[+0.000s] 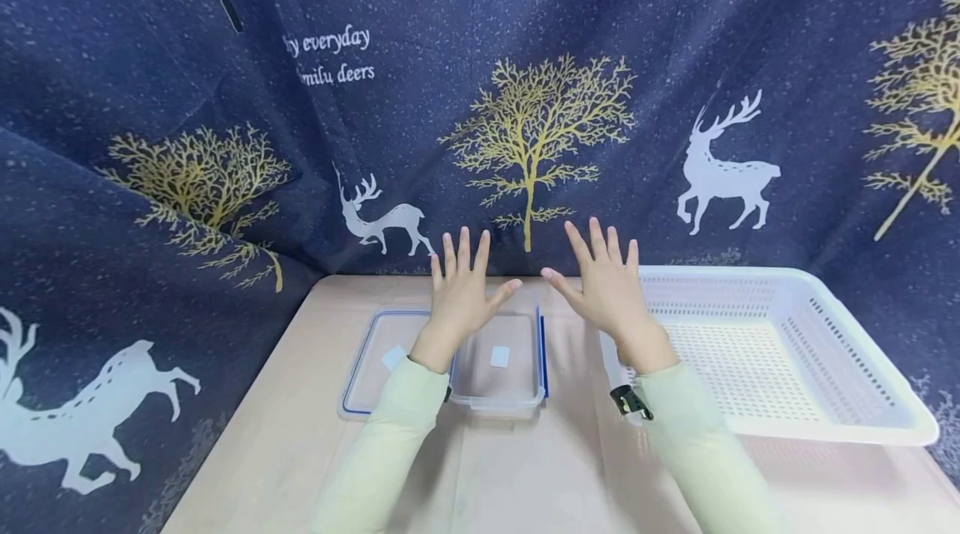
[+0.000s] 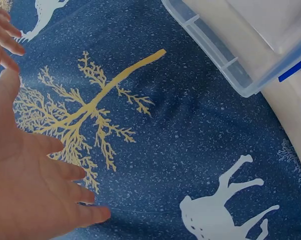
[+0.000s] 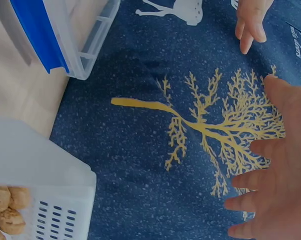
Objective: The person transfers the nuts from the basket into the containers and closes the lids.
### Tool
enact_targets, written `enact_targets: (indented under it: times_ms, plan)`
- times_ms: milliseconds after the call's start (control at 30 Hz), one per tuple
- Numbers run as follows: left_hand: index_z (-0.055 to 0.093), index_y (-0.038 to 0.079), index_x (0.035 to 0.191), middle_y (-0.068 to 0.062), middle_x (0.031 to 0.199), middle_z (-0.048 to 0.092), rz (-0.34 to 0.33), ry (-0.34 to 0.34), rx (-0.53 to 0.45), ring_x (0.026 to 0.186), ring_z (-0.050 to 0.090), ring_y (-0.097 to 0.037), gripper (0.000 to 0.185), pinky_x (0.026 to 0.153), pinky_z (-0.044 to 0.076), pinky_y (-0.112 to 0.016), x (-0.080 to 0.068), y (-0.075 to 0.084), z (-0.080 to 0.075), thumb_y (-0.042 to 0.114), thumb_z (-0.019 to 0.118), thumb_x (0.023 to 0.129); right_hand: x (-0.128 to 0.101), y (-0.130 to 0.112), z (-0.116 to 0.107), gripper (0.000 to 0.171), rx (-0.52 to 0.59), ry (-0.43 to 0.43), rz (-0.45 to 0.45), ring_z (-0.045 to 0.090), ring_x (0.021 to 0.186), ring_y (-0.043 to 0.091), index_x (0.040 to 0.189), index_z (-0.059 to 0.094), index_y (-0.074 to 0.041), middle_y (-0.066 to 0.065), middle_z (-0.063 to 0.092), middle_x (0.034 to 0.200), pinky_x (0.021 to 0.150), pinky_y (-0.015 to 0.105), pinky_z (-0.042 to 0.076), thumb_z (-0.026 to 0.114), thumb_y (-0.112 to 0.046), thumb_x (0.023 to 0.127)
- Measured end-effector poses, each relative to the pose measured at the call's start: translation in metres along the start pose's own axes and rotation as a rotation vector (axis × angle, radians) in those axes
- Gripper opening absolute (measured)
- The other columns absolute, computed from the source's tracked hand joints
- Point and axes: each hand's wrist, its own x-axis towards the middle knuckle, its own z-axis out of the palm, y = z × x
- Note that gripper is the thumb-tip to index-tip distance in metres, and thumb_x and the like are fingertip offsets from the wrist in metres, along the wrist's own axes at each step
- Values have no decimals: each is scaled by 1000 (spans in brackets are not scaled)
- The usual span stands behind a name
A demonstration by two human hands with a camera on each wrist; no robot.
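Both hands are raised with fingers spread, holding nothing. My left hand (image 1: 461, 301) hovers over a clear plastic food container (image 1: 498, 394) and its lid, touching neither as far as I can see. The lid (image 1: 362, 376), edged with a blue seal, lies left of the container, partly hidden by my left forearm. My right hand (image 1: 609, 292) is up between the container and a white plastic basket (image 1: 795, 434), nearer the basket. In the right wrist view, several light-brown lumpy round pieces (image 3: 10, 220) sit in the basket; the head view does not show them.
A blue clip flap (image 1: 544, 356) hangs on the container's right side. Pale square labels mark the container and lid. A dark blue cloth (image 1: 405, 126) printed with deer and trees hangs behind the light tabletop (image 1: 540, 476).
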Motion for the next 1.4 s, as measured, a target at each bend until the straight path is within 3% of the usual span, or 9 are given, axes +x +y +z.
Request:
enact_targets:
  times_ms: [300, 567, 867, 1100, 1400]
  plan:
    - [0, 20, 155, -14, 160, -8, 18, -2, -93, 144, -17, -35, 88, 117, -4, -56, 1, -2, -2, 66, 39, 92, 8, 7, -14, 77, 77, 47, -53, 15, 142, 46, 153, 23, -12, 25, 17, 156, 115, 64, 8, 50, -54, 95]
    - [4, 18, 156, -14, 160, 0, 53, 49, -194, 146, -9, -34, 83, 118, -1, -54, 0, -7, -3, 61, 40, 95, 16, 18, -22, 71, 120, 65, -72, 26, 138, 46, 151, 28, -8, 26, 28, 152, 111, 66, 19, 50, -49, 96]
    - [8, 16, 156, -13, 161, 6, 58, 80, -341, 147, -2, -29, 76, 119, 3, -51, -5, -16, 2, 54, 41, 98, 19, 41, -25, 68, 221, -2, -52, 25, 139, 46, 151, 28, -8, 24, 28, 153, 111, 65, 20, 46, -47, 98]
    - [12, 14, 155, -12, 161, 10, 36, 82, -491, 147, 3, -29, 73, 117, 7, -59, -9, -27, 10, 51, 41, 99, 20, 63, -24, 68, 344, -37, -14, 26, 139, 44, 152, 28, -12, 21, 28, 154, 110, 65, 22, 46, -49, 98]
    - [13, 16, 155, -16, 159, 14, -2, 51, -725, 144, 16, -38, 69, 113, 23, -59, -9, -50, 23, 44, 44, 101, 24, 91, -26, 66, 540, -131, 36, 34, 135, 43, 153, 25, -12, 21, 31, 153, 108, 60, 33, 43, -47, 100]
